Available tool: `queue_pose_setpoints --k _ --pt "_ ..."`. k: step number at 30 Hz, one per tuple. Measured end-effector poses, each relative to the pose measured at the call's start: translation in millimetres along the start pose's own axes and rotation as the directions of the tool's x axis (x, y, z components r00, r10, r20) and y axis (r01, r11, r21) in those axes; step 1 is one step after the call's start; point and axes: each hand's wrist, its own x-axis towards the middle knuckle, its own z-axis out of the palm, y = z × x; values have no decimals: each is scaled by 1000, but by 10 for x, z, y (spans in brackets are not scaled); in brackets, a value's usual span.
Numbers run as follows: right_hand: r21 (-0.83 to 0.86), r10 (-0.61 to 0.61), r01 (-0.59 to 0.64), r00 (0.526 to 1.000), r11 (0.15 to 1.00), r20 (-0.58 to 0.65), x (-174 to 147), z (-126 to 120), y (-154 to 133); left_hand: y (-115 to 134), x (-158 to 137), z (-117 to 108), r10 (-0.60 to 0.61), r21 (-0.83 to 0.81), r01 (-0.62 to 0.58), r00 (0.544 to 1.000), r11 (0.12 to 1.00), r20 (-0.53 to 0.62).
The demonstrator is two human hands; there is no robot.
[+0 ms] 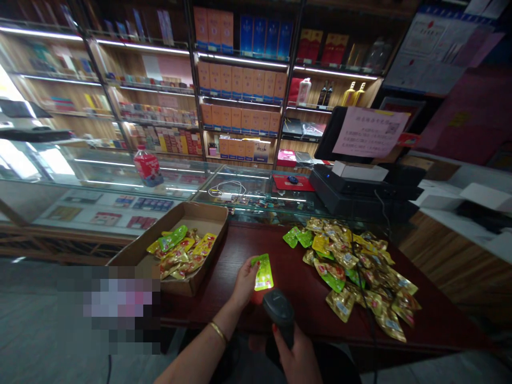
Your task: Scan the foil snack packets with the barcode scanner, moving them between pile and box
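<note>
Green packet point(264, 274), pinched in left hand point(244, 282), dark scanner point(279, 308) near packet, clasped in right hand point(298, 353)

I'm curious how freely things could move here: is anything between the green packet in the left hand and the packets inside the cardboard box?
Yes: the wall of the cardboard box facing the green packet. The left hand also lies on that side; otherwise only tabletop shows between.

Green packet point(264, 273), seemingly sealed, held near tilted dark scanner point(279, 309).
</note>
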Motion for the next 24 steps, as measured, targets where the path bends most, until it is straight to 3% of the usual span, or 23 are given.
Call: queue_pose_setpoints --k 3,5,7,8,9,11,13,15,17,19,20,22,24 --pt "-25 -18 18 1000 1000 -17 1 -4 26 25 -47 45 -50 -63 50 999 997 4" --pt "-38 -19 18 999 999 -35 -23 -16 78 142 -118 65 -8 -59 6 999 998 -36" --pt "-59 4 -8 997 998 -71 -67 -41 146 388 -216 34 142 48 -138 985 989 -98" --pt "-70 27 -34 996 997 -90 -95 -61 178 562 -269 -8 263 153 -243 957 958 -124" --pt "-79 56 -64 993 995 -104 -126 -87 204 766 -317 -69 400 281 -352 906 893 -137" --pt "-87 107 -118 988 989 -114 -187 -156 228 1225 -380 -236 653 546 -499 747 673 -122" --pt "-83 136 -146 984 986 -112 -241 -240 213 1667 -366 -422 804 734 -493 582 468 -122" --pt "-75 148 -159 981 984 -128 -279 -323 177 1981 -272 -548 868 843 -421 487 334 -100" --pt "-65 152 -165 974 984 -170 -307 -396 152 2085 -149 -527 897 903 -378 442 206 -19" --pt "-61 156 -174 961 983 -228 -336 -457 162 1944 -62 -313 890 907 -410 444 97 106" --pt "-62 159 -180 953 982 -260 -354 -484 183 1786 -47 -140 864 887 -456 472 68 177" --pt "-72 166 -199 931 977 -324 -400 -537 248 1331 -77 293 740 807 -586 577 79 346" --pt "-90 179 -231 903 969 -389 -455 -590 331 781 -163 764 467 693 -703 673 162 573"
